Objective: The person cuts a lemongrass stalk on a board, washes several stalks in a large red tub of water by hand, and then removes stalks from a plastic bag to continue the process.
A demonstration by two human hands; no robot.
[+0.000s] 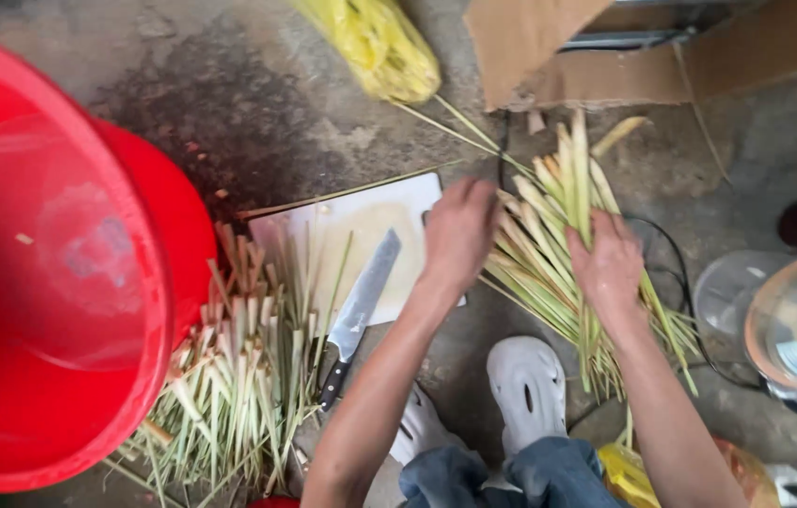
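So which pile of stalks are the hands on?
The longer pile right of the cutting board; both hands rest there. The other pile lies untouched by the red tub.

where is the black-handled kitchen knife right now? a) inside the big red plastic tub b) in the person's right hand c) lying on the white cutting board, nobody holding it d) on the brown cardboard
c: the black-handled kitchen knife lies with its blade on the white cutting board, its handle off the near edge, while the left hand and right hand are both on the pile of pale green stalks.
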